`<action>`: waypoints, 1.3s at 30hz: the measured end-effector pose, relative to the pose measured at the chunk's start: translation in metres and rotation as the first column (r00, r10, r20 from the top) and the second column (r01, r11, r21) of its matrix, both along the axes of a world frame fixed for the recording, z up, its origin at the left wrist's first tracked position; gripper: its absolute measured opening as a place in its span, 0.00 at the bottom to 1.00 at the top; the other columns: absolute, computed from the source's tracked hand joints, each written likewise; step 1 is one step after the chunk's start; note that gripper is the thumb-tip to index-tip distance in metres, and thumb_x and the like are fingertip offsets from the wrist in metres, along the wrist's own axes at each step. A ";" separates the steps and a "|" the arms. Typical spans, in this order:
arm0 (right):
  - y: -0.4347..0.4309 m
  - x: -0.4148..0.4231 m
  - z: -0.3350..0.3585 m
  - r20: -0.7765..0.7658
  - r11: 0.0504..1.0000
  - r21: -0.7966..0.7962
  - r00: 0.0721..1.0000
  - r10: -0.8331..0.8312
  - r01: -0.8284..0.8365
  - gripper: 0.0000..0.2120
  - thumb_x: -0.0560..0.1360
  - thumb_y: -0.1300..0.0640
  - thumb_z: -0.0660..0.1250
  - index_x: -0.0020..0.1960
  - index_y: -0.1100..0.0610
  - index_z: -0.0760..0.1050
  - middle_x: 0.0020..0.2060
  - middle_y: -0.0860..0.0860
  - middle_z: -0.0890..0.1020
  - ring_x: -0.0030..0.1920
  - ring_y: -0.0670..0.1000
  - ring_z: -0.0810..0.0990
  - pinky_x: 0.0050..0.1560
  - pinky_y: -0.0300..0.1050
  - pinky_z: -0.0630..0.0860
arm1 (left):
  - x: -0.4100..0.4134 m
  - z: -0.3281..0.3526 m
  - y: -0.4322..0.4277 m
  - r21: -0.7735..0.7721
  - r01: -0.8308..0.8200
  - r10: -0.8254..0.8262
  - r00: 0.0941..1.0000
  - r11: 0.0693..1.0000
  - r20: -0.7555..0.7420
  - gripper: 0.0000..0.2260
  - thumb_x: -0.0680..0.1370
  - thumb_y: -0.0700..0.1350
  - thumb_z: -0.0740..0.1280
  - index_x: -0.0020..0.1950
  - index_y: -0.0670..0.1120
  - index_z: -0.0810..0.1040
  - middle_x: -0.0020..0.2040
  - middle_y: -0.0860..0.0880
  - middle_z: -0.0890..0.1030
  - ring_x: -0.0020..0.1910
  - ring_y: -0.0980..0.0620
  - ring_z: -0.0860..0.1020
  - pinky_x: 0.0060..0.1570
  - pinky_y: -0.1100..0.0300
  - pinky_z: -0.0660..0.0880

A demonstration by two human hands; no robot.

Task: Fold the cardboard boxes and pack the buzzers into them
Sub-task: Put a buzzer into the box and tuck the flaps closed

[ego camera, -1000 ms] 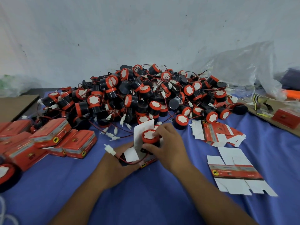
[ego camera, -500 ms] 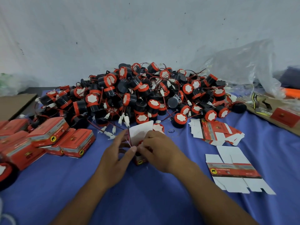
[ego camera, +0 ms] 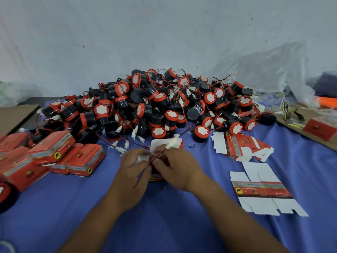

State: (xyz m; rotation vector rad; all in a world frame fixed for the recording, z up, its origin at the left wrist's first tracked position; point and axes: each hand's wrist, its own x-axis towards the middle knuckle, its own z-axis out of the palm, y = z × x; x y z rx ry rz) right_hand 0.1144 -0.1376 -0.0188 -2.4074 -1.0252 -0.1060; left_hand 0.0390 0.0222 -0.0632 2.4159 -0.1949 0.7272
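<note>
Both your hands hold a small red box (ego camera: pixel 157 178) at the middle of the bench (ego camera: pixel 164 225).
Your left hand (ego camera: pixel 134 167) and right hand (ego camera: pixel 176 168) curl their fingers round it; a red wire (ego camera: pixel 158 155) with a white connector (ego camera: pixel 172 144) sticks up between them.

Scuffed pale wall (ego camera: pixel 164 33) at back; blue cloth (ego camera: pixel 164 225) as work surface; crumpled clear plastic bag (ego camera: pixel 273 75) right

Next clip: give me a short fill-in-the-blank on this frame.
1. The cloth spread under everything is ___.
2. The closed boxes sit on the person's ___ side.
3. The flat box blank lies to the ___ of the right hand.
4. The left hand holds the open box, while the right hand pinches a ___ wire.
Missing: blue; left; right; red.
</note>
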 end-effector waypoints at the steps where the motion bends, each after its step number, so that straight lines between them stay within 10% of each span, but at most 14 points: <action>1: -0.001 0.001 0.001 -0.062 0.999 0.047 0.998 0.000 0.003 0.16 0.77 0.47 0.63 0.33 0.50 0.70 0.33 0.47 0.78 0.34 0.48 0.75 0.36 0.51 0.75 | 0.000 -0.001 0.000 0.011 0.012 -0.012 1.000 1.000 -0.027 0.19 0.80 0.52 0.56 0.55 0.43 0.82 0.65 0.48 0.71 0.65 0.47 0.68 0.65 0.57 0.65; 5: -0.006 0.004 0.004 -0.427 0.911 0.412 0.890 0.164 0.030 0.09 0.72 0.51 0.62 0.51 0.46 0.77 0.43 0.43 0.81 0.41 0.45 0.77 0.43 0.39 0.76 | 0.002 -0.005 -0.001 -0.015 0.030 -0.032 0.992 0.999 -0.124 0.16 0.81 0.49 0.58 0.60 0.46 0.81 0.67 0.53 0.63 0.67 0.55 0.61 0.66 0.67 0.56; 9: -0.009 0.004 0.002 -0.386 0.884 0.465 0.910 0.150 0.051 0.08 0.82 0.57 0.62 0.47 0.54 0.78 0.31 0.45 0.79 0.32 0.42 0.76 0.39 0.41 0.75 | 0.007 0.000 -0.002 -0.258 -0.031 -0.025 0.977 0.966 -0.212 0.09 0.81 0.40 0.65 0.47 0.42 0.85 0.64 0.54 0.70 0.57 0.55 0.74 0.55 0.62 0.72; 13: -0.007 -0.001 -0.003 -0.324 0.911 0.411 0.930 0.173 -0.026 0.08 0.82 0.60 0.63 0.52 0.57 0.81 0.39 0.44 0.82 0.40 0.41 0.80 0.44 0.39 0.77 | 0.009 0.004 -0.004 -0.665 -0.180 0.011 0.968 0.725 -0.250 0.13 0.76 0.35 0.69 0.53 0.51 0.85 0.54 0.57 0.82 0.37 0.57 0.79 0.35 0.65 0.75; 18: -0.005 -0.010 -0.001 -0.291 0.906 0.403 0.921 0.260 -0.129 0.18 0.84 0.49 0.59 0.45 0.61 0.77 0.40 0.53 0.77 0.38 0.48 0.74 0.40 0.46 0.73 | 0.018 0.007 -0.012 -0.814 -0.250 0.049 0.963 0.524 -0.263 0.10 0.76 0.33 0.67 0.46 0.49 0.78 0.43 0.48 0.82 0.31 0.51 0.75 0.27 0.58 0.71; 24: 0.000 -0.003 -0.004 -0.247 0.935 0.352 0.960 0.128 -0.033 0.21 0.85 0.49 0.54 0.43 0.61 0.76 0.37 0.50 0.77 0.37 0.47 0.74 0.39 0.44 0.72 | 0.017 0.002 -0.025 -0.218 -0.299 0.282 0.954 0.929 -0.102 0.11 0.76 0.42 0.62 0.47 0.48 0.84 0.51 0.54 0.76 0.46 0.57 0.75 0.42 0.71 0.66; 28: 0.002 0.001 -0.007 -0.211 0.938 0.347 0.976 0.056 0.021 0.19 0.85 0.52 0.54 0.42 0.59 0.76 0.37 0.49 0.78 0.39 0.48 0.76 0.41 0.41 0.72 | 0.015 0.000 -0.021 -0.440 -0.222 0.201 0.975 0.870 -0.095 0.09 0.78 0.39 0.66 0.54 0.52 0.77 0.51 0.56 0.80 0.48 0.58 0.79 0.43 0.67 0.75; 34: 0.002 0.003 -0.013 -0.228 0.909 0.394 0.972 -0.046 0.136 0.09 0.84 0.52 0.56 0.46 0.51 0.67 0.37 0.52 0.79 0.38 0.53 0.76 0.37 0.48 0.71 | 0.015 -0.002 -0.018 -0.329 -0.222 0.225 0.974 0.918 -0.030 0.08 0.76 0.37 0.69 0.52 0.48 0.80 0.46 0.57 0.78 0.46 0.69 0.75 0.40 0.77 0.69; 39: 0.001 0.005 -0.017 -0.045 0.916 0.399 0.999 -0.024 0.039 0.03 0.78 0.60 0.68 0.48 0.56 0.81 0.44 0.49 0.81 0.44 0.47 0.77 0.45 0.39 0.73 | 0.016 -0.001 -0.018 -0.262 -0.190 0.196 0.981 0.946 -0.006 0.08 0.76 0.44 0.66 0.48 0.46 0.85 0.47 0.54 0.77 0.43 0.62 0.76 0.41 0.71 0.70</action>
